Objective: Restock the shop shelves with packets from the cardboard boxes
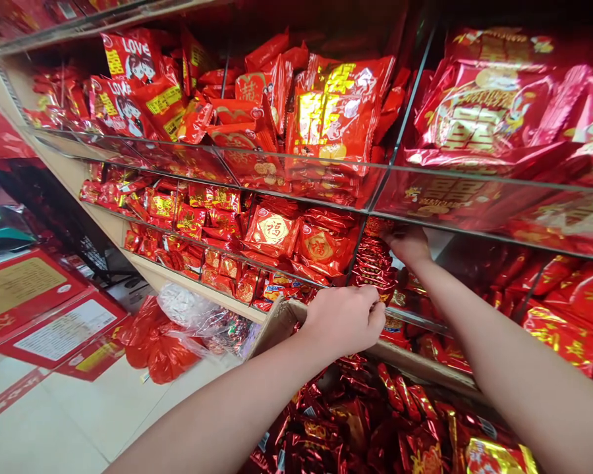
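A column of small shiny red-wrapped packets (374, 260) stands in a clear-fronted lower shelf compartment, between my two hands. My left hand (346, 319) is closed at the lower end of this column, its curled fingers against the packets. At the upper end, my right hand (409, 245) reaches in under the shelf above, its fingers bent onto the top packets; the fingertips are partly hidden. Below my forearms an opened cardboard box (271, 329) leans at the shelf front, with many loose red foil packets (356, 421) in it.
Larger red snack bags (336, 112) and pink-red bags (489, 112) fill the upper shelf. Square red packets (271, 230) lie left of my hands. A red plastic bag (161, 345) and red cartons (54, 329) are on the tiled floor. Clear shelf fronts (306, 164) edge the compartments.
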Motion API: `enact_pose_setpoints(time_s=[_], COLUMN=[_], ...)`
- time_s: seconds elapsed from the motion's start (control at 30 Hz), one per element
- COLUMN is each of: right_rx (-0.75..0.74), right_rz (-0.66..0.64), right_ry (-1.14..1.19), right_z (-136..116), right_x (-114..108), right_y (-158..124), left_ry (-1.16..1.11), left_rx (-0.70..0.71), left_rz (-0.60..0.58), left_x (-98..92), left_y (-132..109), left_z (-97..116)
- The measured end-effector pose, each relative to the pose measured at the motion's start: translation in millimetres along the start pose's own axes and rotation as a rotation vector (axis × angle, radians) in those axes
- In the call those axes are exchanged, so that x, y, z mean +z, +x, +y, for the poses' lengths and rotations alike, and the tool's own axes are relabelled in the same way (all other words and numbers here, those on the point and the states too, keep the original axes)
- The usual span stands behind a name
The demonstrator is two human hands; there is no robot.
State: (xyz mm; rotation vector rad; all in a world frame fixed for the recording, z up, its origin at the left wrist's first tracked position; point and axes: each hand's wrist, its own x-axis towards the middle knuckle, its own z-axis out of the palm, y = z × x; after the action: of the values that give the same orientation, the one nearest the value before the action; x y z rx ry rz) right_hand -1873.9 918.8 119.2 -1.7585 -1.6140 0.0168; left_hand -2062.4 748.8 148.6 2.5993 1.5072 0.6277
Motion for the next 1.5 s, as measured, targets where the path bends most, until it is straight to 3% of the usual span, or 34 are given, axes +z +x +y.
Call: enact_pose_setpoints(time_s=[0.17,0.23,0.3,0.37,0.43,0.5,0.57,0.6,0.7,0.8,0.97,1.23,1.33,1.5], right_rx=[0.106,0.148,0.09,-0.116,-0.377,-0.626,-0.877,-0.896,-0.744,-0.526,-0.305,-0.23,-0.273,-0.228], right_rz=[0.035,-0.029,-0.125,-0.134,-0.036,-0.031,-0.277,-0.405,-0.543,-0.64,-0.686,-0.649,-0.6,-0.317], right_ry=[-0.015,-0.072,-0.101,-0.06,0.028,0.068,0.051,0.007,-0.181,-0.364,-0.448,-0.405,-0.33,0.102], right_z=[-22.5,-36.8,-50.4,-60.9,-66.3,-65.3,-58.0,-52.8,-39.1,-38.3,-49.6,-29.2,-32.4,-46.1], right_x=[-13.5,-26.9,-46.3,-70.6,-95.1,-112.1,-113.7,-107.8,-71.5,-34.4,-16.6,-36.0,-63.4,-117.8], right_y=[-5.2,-12.4,-30.0,-61.9,-106.3,-155.7,-199.7,-216.9,-244.0,-243.7,-236.7,-235.2,-234.4,-223.4], left_ry=[0.036,0.046,0.05,0.049,0.056,0.068,0.083,0.091,0.125,0.146,0.145,0.053,-0.065,-0.549], left_rx=[-0.007,-0.014,-0.028,-0.035,-0.037,-0.037,-0.038,-0.037,-0.032,-0.015,-0.03,-0.053,-0.001,0.212], left_rz=[0.015,0.008,-0.007,-0.021,-0.023,-0.025,-0.026,-0.026,-0.015,-0.009,-0.011,0.013,0.036,0.105], left_x=[0.5,-0.3,-1.5,-2.3,-2.4,-1.7,-0.9,-0.7,-1.5,-4.4,-8.3,-8.2,-12.4,-15.2], left_y=[3.8,4.6,4.4,3.3,2.1,1.4,1.2,1.2,0.3,-2.4,-7.2,-5.0,-4.2,-10.7], left_z=[-2.1,-3.0,-3.2,-2.4,-1.0,0.6,2.0,2.7,4.3,5.6,6.6,2.3,-1.3,1.9])
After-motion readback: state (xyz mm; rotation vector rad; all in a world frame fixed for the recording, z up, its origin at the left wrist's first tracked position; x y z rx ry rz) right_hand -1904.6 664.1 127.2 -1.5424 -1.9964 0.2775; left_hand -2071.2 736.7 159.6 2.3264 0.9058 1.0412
